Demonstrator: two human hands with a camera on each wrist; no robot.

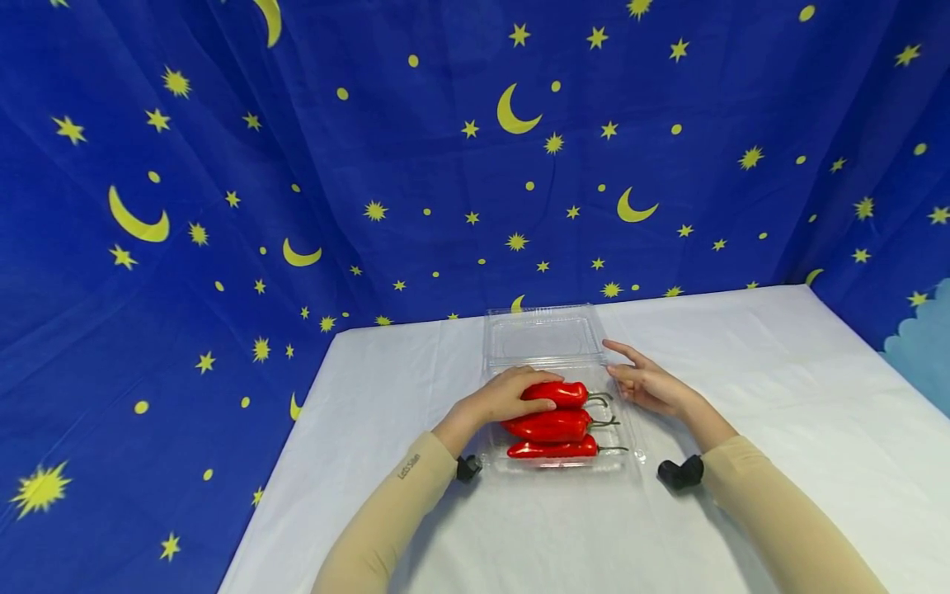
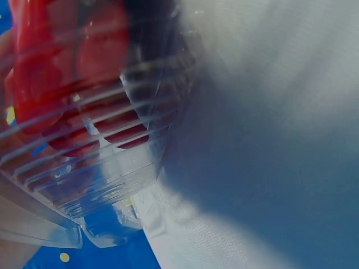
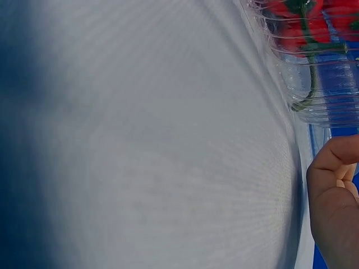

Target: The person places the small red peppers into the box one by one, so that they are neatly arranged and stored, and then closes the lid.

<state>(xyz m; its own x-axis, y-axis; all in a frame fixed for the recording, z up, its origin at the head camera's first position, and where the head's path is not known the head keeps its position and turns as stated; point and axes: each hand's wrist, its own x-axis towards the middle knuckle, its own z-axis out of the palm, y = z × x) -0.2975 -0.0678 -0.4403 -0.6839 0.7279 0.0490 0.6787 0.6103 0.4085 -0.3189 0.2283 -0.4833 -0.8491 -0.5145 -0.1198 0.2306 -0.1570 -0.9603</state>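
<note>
Glossy red peppers (image 1: 552, 426) with green stems lie side by side in a clear plastic clamshell container (image 1: 627, 441), stems toward the right. My left hand (image 1: 508, 396) holds the farthest red pepper (image 1: 567, 394), thumb on its near side and fingers over its far side. Beside the container's right edge is my right hand (image 1: 649, 388), its index finger extended and nothing held. The right wrist view shows that hand (image 3: 336, 207) just apart from the ribbed container wall (image 3: 314, 115). Through the clear wall (image 2: 129, 174), the left wrist view shows red pepper tips (image 2: 120, 126).
The container's clear lid (image 1: 545, 334) lies folded back, away from me. A white cloth (image 1: 742, 363) covers the table. Behind it and at the sides hangs a blue curtain (image 1: 445, 148) with yellow moons and stars. Dark wrist devices (image 1: 680, 473) sit under both wrists.
</note>
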